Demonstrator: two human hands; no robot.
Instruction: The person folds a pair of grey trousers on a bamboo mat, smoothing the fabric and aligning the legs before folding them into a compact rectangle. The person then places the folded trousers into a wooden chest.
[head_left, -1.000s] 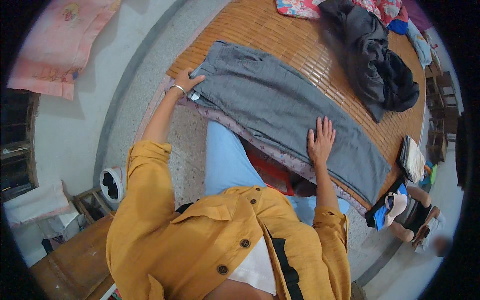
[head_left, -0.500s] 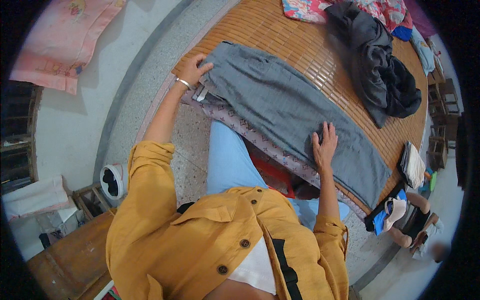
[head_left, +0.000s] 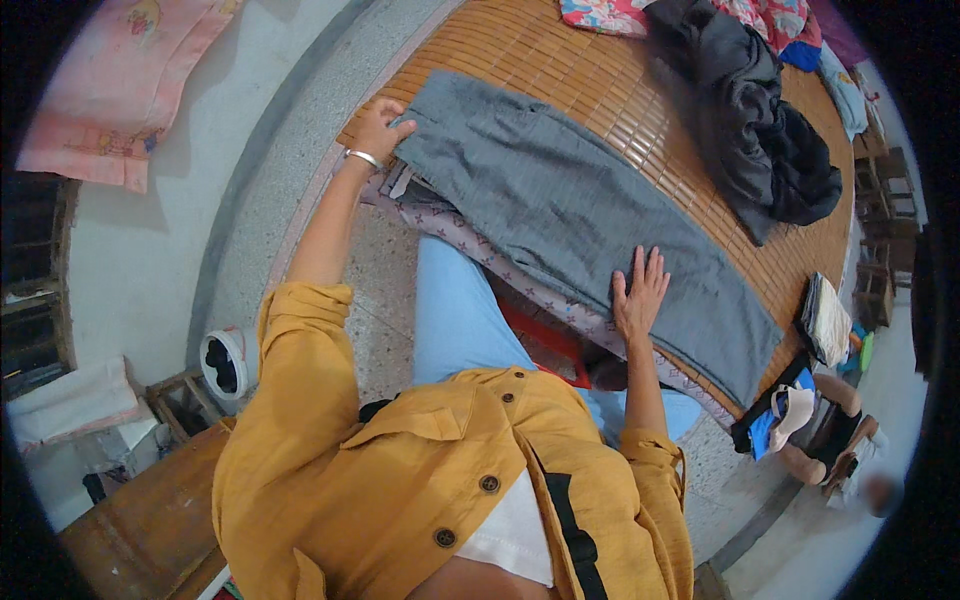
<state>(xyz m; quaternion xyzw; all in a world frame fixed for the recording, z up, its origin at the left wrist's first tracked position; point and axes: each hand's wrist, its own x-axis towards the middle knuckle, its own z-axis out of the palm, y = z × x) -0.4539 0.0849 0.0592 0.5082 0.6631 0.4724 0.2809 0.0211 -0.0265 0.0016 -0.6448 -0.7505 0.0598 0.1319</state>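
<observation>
My right hand [head_left: 640,298] flat, fingers spread, on grey trousers [head_left: 575,205] along near side of mat [head_left: 540,55]. Left hand [head_left: 381,128] at their left edge, can't tell if pinching; more lower layer [head_left: 430,195] shows there than a second ago.

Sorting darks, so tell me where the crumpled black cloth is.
In the head view, the black cloth lies upper right on the slatted mat, beyond the gray garment under the right hand.

A pink patterned cloth [head_left: 115,95] hangs at the upper left. Crumpled black fabric [head_left: 745,130] lies at the upper right. A white bucket [head_left: 237,358] stands at lower left.
</observation>
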